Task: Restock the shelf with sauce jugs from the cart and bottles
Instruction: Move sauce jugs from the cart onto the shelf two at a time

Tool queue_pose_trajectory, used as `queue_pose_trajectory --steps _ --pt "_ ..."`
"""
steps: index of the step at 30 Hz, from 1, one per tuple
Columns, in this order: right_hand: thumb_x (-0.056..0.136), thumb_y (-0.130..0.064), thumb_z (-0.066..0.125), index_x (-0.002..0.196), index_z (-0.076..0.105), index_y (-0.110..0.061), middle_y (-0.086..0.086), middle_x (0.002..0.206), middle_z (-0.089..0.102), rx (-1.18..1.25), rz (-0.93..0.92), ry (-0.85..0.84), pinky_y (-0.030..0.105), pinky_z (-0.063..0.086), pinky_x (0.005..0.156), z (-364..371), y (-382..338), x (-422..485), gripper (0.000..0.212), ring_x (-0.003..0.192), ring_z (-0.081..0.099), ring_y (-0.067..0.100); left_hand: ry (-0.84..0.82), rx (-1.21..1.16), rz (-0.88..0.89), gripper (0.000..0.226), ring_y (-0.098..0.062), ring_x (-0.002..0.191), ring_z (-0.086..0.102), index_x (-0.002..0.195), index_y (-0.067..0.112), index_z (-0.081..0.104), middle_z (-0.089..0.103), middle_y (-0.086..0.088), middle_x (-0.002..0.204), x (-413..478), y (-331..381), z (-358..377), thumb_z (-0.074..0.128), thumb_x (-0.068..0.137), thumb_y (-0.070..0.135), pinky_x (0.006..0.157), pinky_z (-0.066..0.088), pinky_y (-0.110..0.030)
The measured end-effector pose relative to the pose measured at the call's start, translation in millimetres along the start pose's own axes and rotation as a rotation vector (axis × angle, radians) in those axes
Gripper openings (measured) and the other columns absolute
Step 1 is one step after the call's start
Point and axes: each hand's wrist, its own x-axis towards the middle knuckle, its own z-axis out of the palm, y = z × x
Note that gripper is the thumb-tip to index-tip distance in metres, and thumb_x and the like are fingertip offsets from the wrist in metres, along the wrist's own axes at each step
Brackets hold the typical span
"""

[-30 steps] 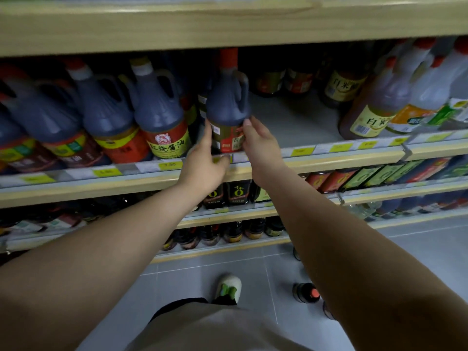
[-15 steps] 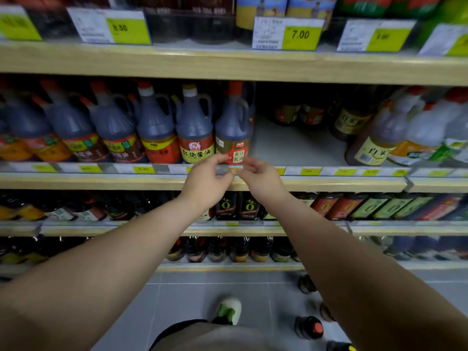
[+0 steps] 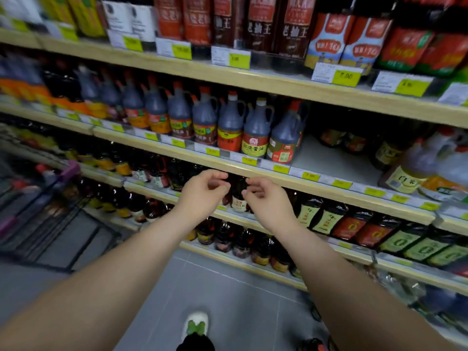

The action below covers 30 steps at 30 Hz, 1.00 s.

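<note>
My left hand [image 3: 203, 196] and right hand [image 3: 267, 201] have come off the sauce jug [image 3: 285, 138] and dropped below the shelf [image 3: 316, 188] edge; it stands at 1 o'clock, ending the row. Both hover side by side, fingers [image 3: 216, 176] loosely curled, holding nothing; cart [image 3: 67, 172] at 9 o'clock

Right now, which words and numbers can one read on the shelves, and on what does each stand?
"7.00": yellow price tag, upper right.
"老抽王": dark bottles, top row.
"红烧酱油": label of the sauce jug second from the right in its row.
"白米": yellow label of a bottle at the far right; any further characters cannot be read.
All other price tags and labels: too blurred or too small to read.
</note>
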Motion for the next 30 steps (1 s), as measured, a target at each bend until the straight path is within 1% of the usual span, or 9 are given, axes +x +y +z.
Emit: queue_pose_trajectory --steps 6,9,11,13,17,20,23,27,30 --pt "0.09 -0.023 0.062 0.118 0.062 -0.018 -0.005 0.102 0.063 0.032 -0.13 -0.163 0.021 0.047 0.083 82 -56 -30 0.028 0.094 0.06 0.01 0.166 -0.029 -0.05 0.012 -0.009 0.092 0.064 0.097 0.03 0.064 0.068 0.012 0.09 -57 -25 -102 0.066 0.088 0.022 0.088 0.05 -0.03" --pt "0.09 -0.023 0.062 0.118 0.062 -0.02 -0.008 0.101 0.062 0.012 -0.21 -0.242 0.02 0.05 0.082 132 -89 -45 0.028 0.089 0.059 0.007 0.285 -0.047 -0.073 0.01 -0.012 0.096 0.065 0.093 0.034 0.066 0.07 0.005 0.097 -85 -46 -160 0.067 0.086 0.026 0.089 0.052 -0.036" --pt "0.091 -0.023 0.062 0.119 0.061 -0.019 -0.006 0.102 0.061 0.008 -0.257 -0.277 0.011 0.049 0.073 165 -112 -55 0.028 0.084 0.056 0.003 0.338 -0.044 -0.092 0.009 -0.012 0.096 0.066 0.094 0.033 0.068 0.071 0.006 0.097 -101 -61 -198 0.068 0.086 0.029 0.087 0.053 -0.036" --pt "0.092 -0.021 0.062 0.12 0.061 -0.017 -0.006 0.103 0.06 0.004 -0.295 -0.314 0.009 0.045 0.073 200 -137 -67 0.029 0.086 0.054 0.003 0.387 -0.052 -0.105 0.009 -0.011 0.093 0.066 0.092 0.031 0.067 0.071 0.007 0.095 -118 -75 -237 0.067 0.087 0.025 0.085 0.051 -0.032" --pt "0.091 -0.02 0.063 0.121 0.061 -0.015 -0.005 0.106 0.061 0.007 -0.348 -0.362 0.021 0.046 0.085 288 -190 -100 0.031 0.098 0.058 0.012 0.456 -0.041 -0.124 0.017 -0.011 0.088 0.064 0.085 0.036 0.063 0.07 0.006 0.092 -156 -110 -329 0.067 0.087 0.019 0.081 0.049 -0.029" --pt "0.089 -0.021 0.064 0.12 0.062 -0.015 -0.005 0.105 0.062 0.028 -0.344 -0.368 0.032 0.049 0.093 355 -227 -123 0.032 0.096 0.058 0.012 0.501 -0.036 -0.143 0.013 -0.014 0.089 0.066 0.088 0.028 0.066 0.071 0.001 0.094 -178 -137 -398 0.067 0.087 0.015 0.083 0.05 -0.029" --pt "0.088 -0.018 0.065 0.119 0.061 -0.013 -0.005 0.101 0.06 0.071 -0.323 -0.375 0.033 0.049 0.093 409 -254 -140 0.031 0.092 0.056 0.012 0.512 0.012 -0.138 0.011 -0.001 0.075 0.063 0.099 0.016 0.067 0.069 0.001 0.089 -193 -152 -455 0.064 0.089 0.012 0.07 0.047 -0.016" --pt "0.089 -0.021 0.065 0.121 0.061 -0.014 -0.002 0.105 0.063 0.065 -0.314 -0.378 0.032 0.05 0.09 461 -279 -152 0.033 0.092 0.058 0.013 0.514 0.064 -0.17 0.015 -0.013 0.094 0.065 0.102 0.017 0.069 0.071 0.0 0.1 -208 -174 -517 0.066 0.088 0.018 0.088 0.049 -0.027" --pt "0.087 -0.022 0.066 0.117 0.061 -0.017 -0.002 0.102 0.063 0.044 -0.294 -0.375 0.032 0.051 0.089 486 -291 -147 0.031 0.091 0.06 0.014 0.502 0.074 -0.197 0.015 -0.014 0.094 0.066 0.102 0.02 0.069 0.071 0.002 0.099 -204 -187 -545 0.067 0.087 0.022 0.086 0.048 -0.026"
